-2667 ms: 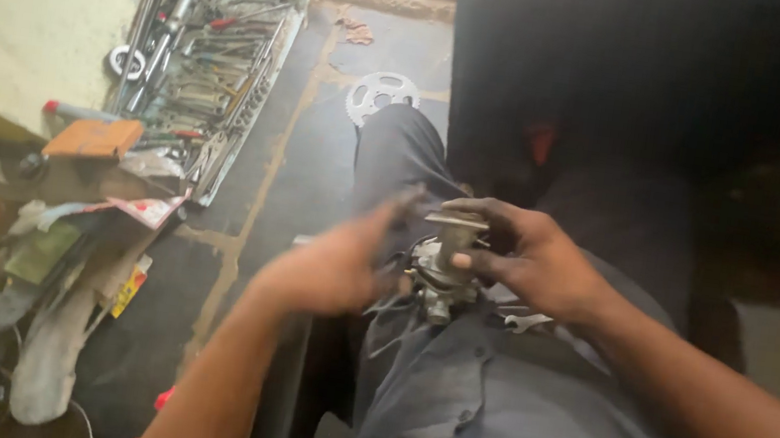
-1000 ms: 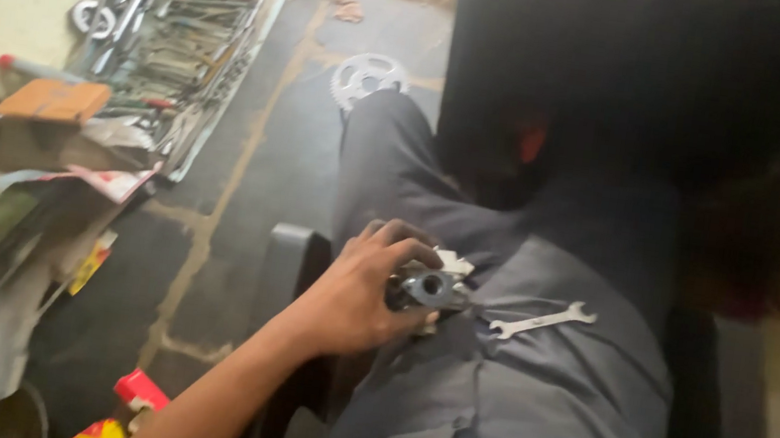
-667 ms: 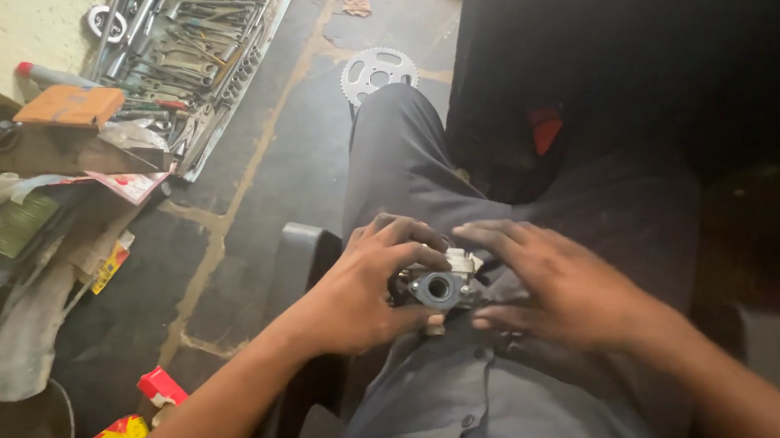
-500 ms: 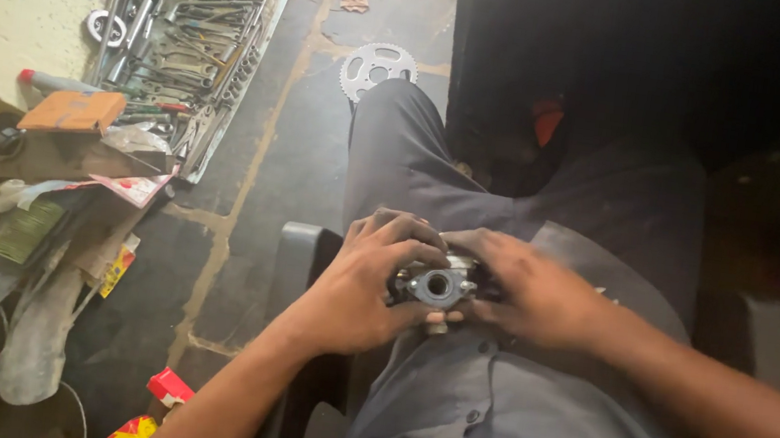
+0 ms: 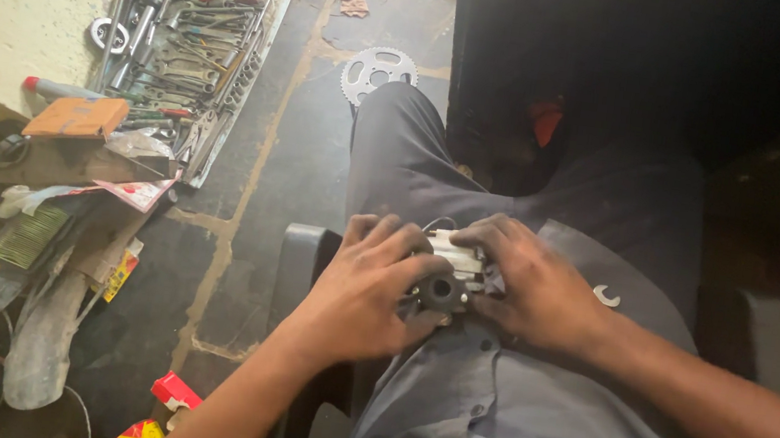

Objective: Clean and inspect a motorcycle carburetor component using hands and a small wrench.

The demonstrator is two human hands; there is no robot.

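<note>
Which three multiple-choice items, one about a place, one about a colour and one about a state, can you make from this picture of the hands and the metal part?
1. Where does the toothed sprocket lie?
A. on the stone floor beyond the knee
B. on the lap
C. in the tool tray

2. What colour are the trousers?
A. red
B. grey
C. white

3. How is the small metal part held?
A. by the left hand alone
B. it lies free on the floor
C. between both hands, on the lap

Answers: 1 A, it lies flat on dark slabs. 2 B, the cloth is grey. 3 C, the right hand grips it too.
</note>
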